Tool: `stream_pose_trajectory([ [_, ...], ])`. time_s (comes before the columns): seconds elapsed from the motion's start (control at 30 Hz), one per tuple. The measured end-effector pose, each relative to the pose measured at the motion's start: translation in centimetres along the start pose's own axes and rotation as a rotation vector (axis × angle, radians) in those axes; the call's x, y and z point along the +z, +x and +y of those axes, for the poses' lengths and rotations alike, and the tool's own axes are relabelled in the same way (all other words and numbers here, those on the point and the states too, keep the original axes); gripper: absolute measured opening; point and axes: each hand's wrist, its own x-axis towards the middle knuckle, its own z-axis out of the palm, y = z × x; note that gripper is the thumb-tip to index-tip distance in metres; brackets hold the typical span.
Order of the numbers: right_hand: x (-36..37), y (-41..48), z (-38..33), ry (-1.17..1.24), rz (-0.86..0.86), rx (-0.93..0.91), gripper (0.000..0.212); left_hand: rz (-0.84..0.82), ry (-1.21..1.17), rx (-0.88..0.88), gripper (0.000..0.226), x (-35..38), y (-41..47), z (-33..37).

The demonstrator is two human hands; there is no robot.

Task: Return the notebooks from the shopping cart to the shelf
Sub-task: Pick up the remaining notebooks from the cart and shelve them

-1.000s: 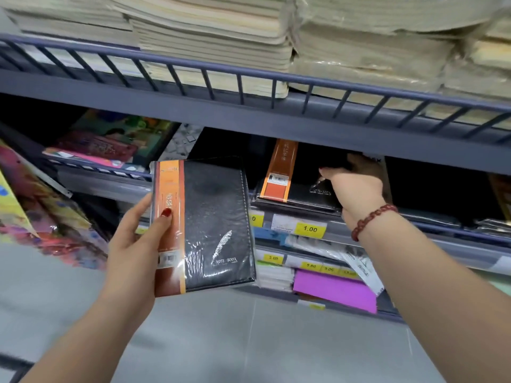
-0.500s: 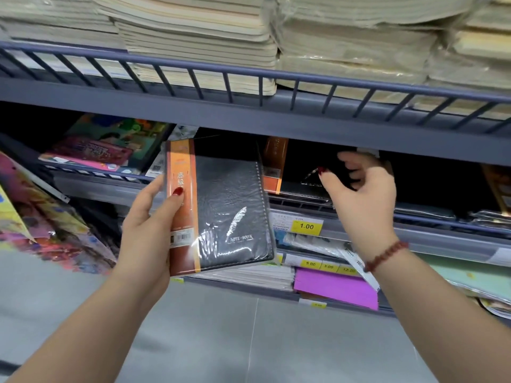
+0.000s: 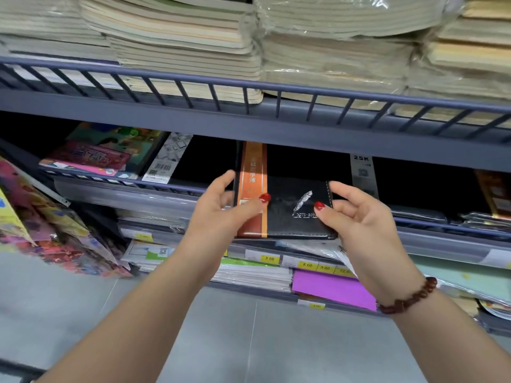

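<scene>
Forearms rising from the bottom of the frame toward its centre, a bead bracelet [image 3: 409, 299] on the right wrist. Left grip [image 3: 221, 214] grasping the orange-banded left edge of the black notebook [image 3: 293, 217], red-nailed thumb laid on the cover, fingers reaching up along the side. Right grip [image 3: 362, 225] pinching the right edge, thumb on the cover beside the silver feather, forefinger along the side, other fingers loosely curled. Notebook lying tilted at frame centre, far end in the dark opening of the middle shelf [image 3: 154, 183], near end sticking out over its front rail.

Half a second earlier: held upright left of centre by the left grip alone, outside the shelf, with the right grip inside the opening and off the notebook. Now laid flatter, shifted right and partway in, both grips on it.

Around: upper shelf [image 3: 276, 117] across the top, loaded with wrapped stacks of pale exercise books [image 3: 179, 37]. Colourful books [image 3: 94, 156] at middle left. Yellow price tags [image 3: 269, 258] and a purple sheet [image 3: 331, 288] below centre. Grey tiled floor [image 3: 249, 341] along the bottom.
</scene>
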Motion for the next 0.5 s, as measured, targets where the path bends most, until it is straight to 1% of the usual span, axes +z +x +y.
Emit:
stream_pose_trajectory([
  [0.03, -0.1, 0.1, 0.0, -0.001, 0.013, -0.003, 0.046, -0.017, 0.041, 0.017, 0.083, 0.0, -0.4, -0.2],
  [0.1, -0.2, 0.3, 0.2, -0.010, 0.033, -0.035, 0.046, -0.007, 0.114, 0.082, 0.084, -0.3, -1.3, -1.1],
  [0.2, -0.4, 0.3, 0.3, -0.015, 0.044, -0.116, 0.045, 0.044, 0.137, 0.217, 0.068, -0.6, -2.1, -2.5],
  [0.27, -0.6, 0.0, 0.6, -0.054, -0.006, -0.184, 0.054, 0.089, 0.154, 0.290, 0.060, -0.7, -1.9, -3.2],
  [0.33, -0.9, -0.3, 1.1, -0.173, -0.055, -0.241, 0.071, 0.149, 0.179, 0.330, 0.055, -0.8, -1.4, -3.5],
  [0.4, -1.3, -0.2, 1.7, -0.313, -0.067, -0.284, 0.089, 0.196, 0.244, 0.364, 0.052, -0.8, -0.9, -3.5],
  [0.43, -1.4, 0.0, 1.9, -0.372, -0.064, -0.302, 0.091, 0.213, 0.280, 0.376, 0.050, -0.8, -0.5, -3.6],
  [0.5, -1.5, 0.8, 2.2, -0.434, -0.042, -0.313, 0.081, 0.227, 0.303, 0.365, 0.049, -0.9, 0.3, -3.6],
])
